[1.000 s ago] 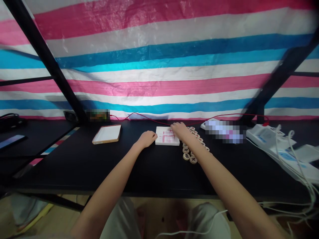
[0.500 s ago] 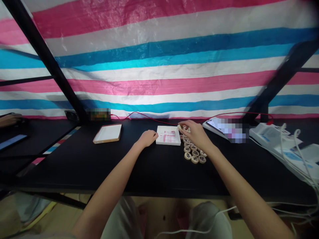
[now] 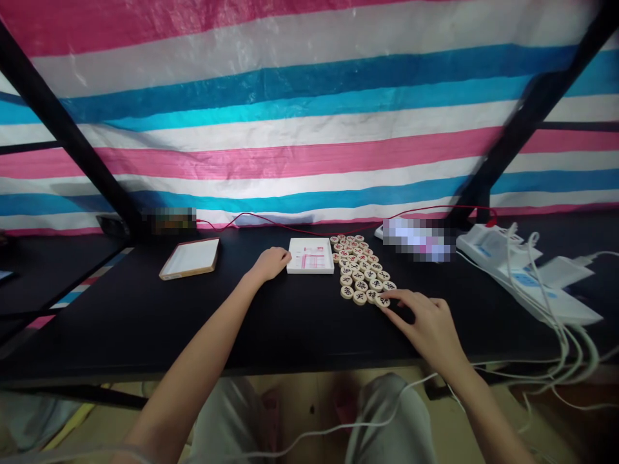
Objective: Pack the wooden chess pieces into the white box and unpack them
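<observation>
On a black tabletop [image 3: 271,328], one left hand [image 3: 273,263], loosely curled, touches one white tray [image 3: 310,264]. One right hand [image 3: 425,319] pinches one round game piece [image 3: 382,300], thumb and finger slightly parted, at the near-right corner of over twenty grouped pieces [image 3: 361,276].

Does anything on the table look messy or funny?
The white cables look messy: they tangle around the power strip on the right and droop past the edge of the table. The round pieces are bunched together, and I see nothing spilled or broken.
</observation>
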Demonstrator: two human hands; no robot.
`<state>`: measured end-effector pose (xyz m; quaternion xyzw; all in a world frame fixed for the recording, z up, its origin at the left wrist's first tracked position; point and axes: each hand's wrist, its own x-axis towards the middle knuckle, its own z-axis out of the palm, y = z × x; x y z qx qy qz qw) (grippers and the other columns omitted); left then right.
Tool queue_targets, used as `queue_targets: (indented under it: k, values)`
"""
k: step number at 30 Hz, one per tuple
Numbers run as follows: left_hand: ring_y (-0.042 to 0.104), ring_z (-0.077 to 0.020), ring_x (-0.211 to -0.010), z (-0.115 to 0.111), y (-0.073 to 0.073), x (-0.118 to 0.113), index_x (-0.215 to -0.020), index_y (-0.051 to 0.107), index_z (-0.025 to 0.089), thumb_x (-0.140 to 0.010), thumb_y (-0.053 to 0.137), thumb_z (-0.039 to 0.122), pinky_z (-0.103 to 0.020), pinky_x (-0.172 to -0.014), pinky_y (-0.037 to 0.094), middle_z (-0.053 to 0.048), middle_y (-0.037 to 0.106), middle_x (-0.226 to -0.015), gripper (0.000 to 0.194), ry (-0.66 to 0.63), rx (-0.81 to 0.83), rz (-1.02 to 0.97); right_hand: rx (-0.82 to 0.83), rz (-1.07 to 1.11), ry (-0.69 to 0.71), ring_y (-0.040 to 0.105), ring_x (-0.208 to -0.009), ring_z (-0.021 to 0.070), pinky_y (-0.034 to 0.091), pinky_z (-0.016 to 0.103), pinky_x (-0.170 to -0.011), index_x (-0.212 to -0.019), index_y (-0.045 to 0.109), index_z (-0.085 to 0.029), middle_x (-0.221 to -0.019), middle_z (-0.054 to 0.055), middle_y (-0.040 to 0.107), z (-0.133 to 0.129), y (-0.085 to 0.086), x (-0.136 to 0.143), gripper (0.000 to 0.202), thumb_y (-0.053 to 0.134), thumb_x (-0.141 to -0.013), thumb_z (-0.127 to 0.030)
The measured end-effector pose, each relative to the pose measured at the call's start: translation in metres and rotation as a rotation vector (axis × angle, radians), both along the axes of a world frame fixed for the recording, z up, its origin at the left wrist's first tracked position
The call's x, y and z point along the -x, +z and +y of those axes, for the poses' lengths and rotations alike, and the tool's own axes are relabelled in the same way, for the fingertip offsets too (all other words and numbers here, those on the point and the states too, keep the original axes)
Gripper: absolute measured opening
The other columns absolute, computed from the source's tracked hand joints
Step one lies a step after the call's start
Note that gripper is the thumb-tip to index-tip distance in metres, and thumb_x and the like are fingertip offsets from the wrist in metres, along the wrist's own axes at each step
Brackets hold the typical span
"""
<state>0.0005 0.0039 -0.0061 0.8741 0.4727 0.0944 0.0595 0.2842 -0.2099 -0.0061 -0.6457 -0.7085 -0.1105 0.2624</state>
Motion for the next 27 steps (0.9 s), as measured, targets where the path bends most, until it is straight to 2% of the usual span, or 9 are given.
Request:
queue_targets:
  k: [4,12,18,27]
  values:
    - [0.059,-0.0192,-0.074,0.000,0.001,0.000,-0.072,0.063,0.014,-0.087,0.028,0.030,-0.027,-0.064,0.036,-0.012,0.066,-0.082,0.042,0.000,-0.010,-0.006,-0.046,0.002,-0.049,0.059,-0.074,0.0139,0.028,0.030,-0.068,-0.097,0.061,-0.026,-0.093,0.001,0.067,-0.003,0.000,0.000,0.026,0.045,-0.087,-0.043]
    - [0.059,-0.0188,-0.076,0.001,-0.001,0.000,-0.073,0.064,0.014,-0.087,0.030,0.031,-0.026,-0.066,0.037,-0.011,0.067,-0.084,0.041,0.008,0.001,0.006,-0.023,-0.002,-0.094,0.058,-0.082,0.0181,0.030,0.031,-0.067,-0.098,0.061,-0.025,-0.098,0.004,0.065,-0.001,-0.015,-0.009,0.029,0.041,-0.087,-0.043]
    - [0.059,-0.0184,-0.076,0.001,-0.001,0.000,-0.074,0.064,0.015,-0.087,0.029,0.030,-0.026,-0.066,0.037,-0.011,0.067,-0.085,0.040,-0.002,-0.011,0.003,-0.045,-0.042,-0.092,0.057,-0.087,0.0182,0.030,0.032,-0.070,-0.102,0.060,-0.027,-0.105,0.003,0.063,0.000,-0.015,-0.008,0.028,0.042,-0.087,-0.043]
    - [0.059,-0.0189,-0.076,0.000,0.001,-0.001,-0.074,0.065,0.014,-0.087,0.028,0.031,-0.026,-0.066,0.037,-0.011,0.067,-0.084,0.042,0.010,-0.002,0.013,-0.084,-0.077,-0.133,0.056,-0.084,0.0179,0.029,0.033,-0.069,-0.096,0.063,-0.025,-0.102,0.004,0.063,-0.001,-0.017,-0.006,0.025,0.043,-0.087,-0.037]
